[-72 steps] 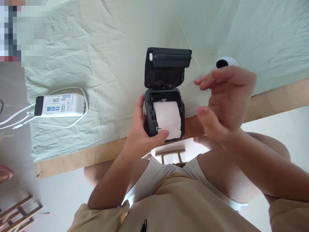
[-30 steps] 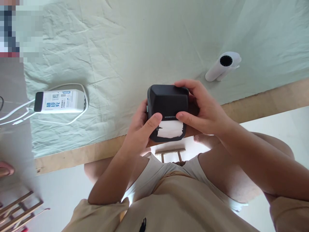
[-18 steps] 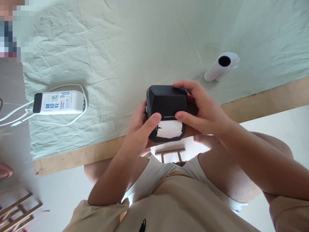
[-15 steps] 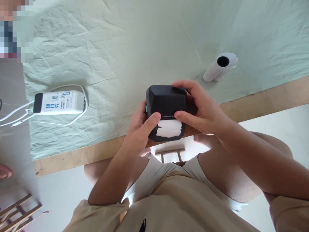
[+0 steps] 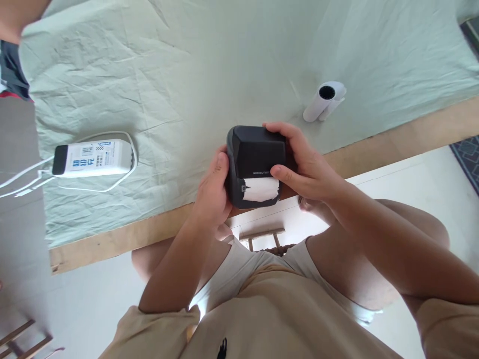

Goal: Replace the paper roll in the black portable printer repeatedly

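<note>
Between my two hands is a black label printer (image 5: 258, 149), held over the table's near edge. White paper (image 5: 261, 189) with a ragged edge sticks out of its front slot, below pale lettering. My left hand (image 5: 214, 187) grips the printer's left side, the thumb lying along that side. On the other side, my right hand (image 5: 299, 164) is closed round it, fingers at the top right corner and thumb on the front by the lettering. The fingertips behind the printer are hidden. Beyond my right hand, a roll of white paper (image 5: 318, 103) with a dark core stands on the cloth.
A white power strip (image 5: 93, 157) with a looped white cable lies at the left on the pale green cloth (image 5: 224, 65). Part of another person (image 5: 18, 20) shows at the top left. The table's bare wooden edge (image 5: 123, 244) runs before my knees.
My left thumb has moved from the printer's front to its left side. The printer has shifted slightly up in view. The paper roll appears further left as the view turned.
</note>
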Available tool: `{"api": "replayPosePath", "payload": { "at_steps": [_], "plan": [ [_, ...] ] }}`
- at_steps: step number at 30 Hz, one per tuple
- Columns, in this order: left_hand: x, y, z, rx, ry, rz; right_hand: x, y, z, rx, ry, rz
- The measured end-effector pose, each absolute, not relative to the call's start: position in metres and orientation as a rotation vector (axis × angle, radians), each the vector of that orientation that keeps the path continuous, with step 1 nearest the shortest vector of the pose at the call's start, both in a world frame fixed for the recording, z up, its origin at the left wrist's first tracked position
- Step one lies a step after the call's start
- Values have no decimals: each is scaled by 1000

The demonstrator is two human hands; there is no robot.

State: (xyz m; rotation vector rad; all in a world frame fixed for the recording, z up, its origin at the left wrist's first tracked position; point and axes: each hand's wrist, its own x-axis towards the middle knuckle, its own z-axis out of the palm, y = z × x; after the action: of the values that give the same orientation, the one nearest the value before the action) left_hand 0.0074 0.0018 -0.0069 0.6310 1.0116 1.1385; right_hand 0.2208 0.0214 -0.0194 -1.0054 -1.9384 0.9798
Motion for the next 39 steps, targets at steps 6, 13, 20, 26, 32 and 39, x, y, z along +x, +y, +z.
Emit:
{"api": "replayPosePath", "payload": {
  "at_steps": [6,13,20,26,32,39],
  "plan": [
    [14,10,0,527,1101,1133,222,25,-18,-1015,-1951,969],
    [14,14,4,492,1136,1164,235,31,2,-1135,-2085,564],
    [14,14,2,446,1138,1174,214,25,21,-1186,-1834,465],
    [15,9,5,450,1154,1170,201,31,25,-1208,-1847,351],
    [8,4,10,529,994,1082,195,34,37,-1468,-2324,166],
    [2,5,9,621,1006,1003,216,38,62,-1301,-2246,755]
  ]
}}
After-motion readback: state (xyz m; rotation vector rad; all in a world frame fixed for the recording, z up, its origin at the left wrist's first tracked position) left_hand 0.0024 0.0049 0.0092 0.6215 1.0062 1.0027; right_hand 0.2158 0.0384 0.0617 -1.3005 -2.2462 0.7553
